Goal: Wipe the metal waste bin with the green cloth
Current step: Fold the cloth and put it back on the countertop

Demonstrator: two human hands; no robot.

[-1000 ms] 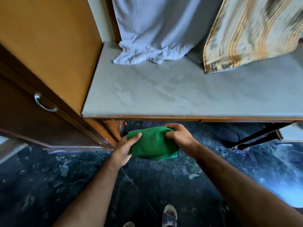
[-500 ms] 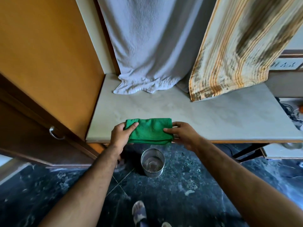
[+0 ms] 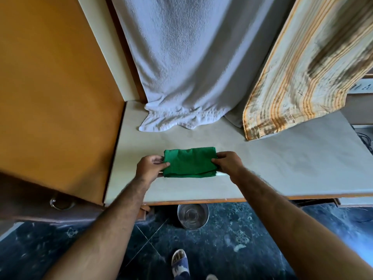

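Down at the bottom of the frame, my foot in a grey patterned sandal point(image 3: 180, 264) stands on the dark speckled stone floor point(image 3: 232, 249). Just above it, at lower centre, the round shiny metal waste bin point(image 3: 192, 216) sits upright on that floor, its far rim tucked under the front edge of the pale grey stone tabletop point(image 3: 282, 158), so I see down into it. My two bare forearms reach up from the lower corners and cross over that edge.

At the middle of the frame the folded green cloth point(image 3: 189, 162) lies on the tabletop, well above the bin in the picture and apart from it. My left hand point(image 3: 150, 168) pinches its left end, thumb on top and fingers curled at the edge. My right hand point(image 3: 228, 166) grips the right end the same way, fingers closed on the fold.

To the left, an orange-brown wooden cabinet side point(image 3: 56, 87) runs down beside the tabletop, with a round metal ring handle point(image 3: 60, 203) on the dark wood at lower left.

Farther back, a white textured towel point(image 3: 181, 67) hangs at upper centre, its hem bunched on the tabletop. At upper right a cream cloth with orange and brown stripes point(image 3: 302, 67) hangs beside it, its lower edge reaching the tabletop.
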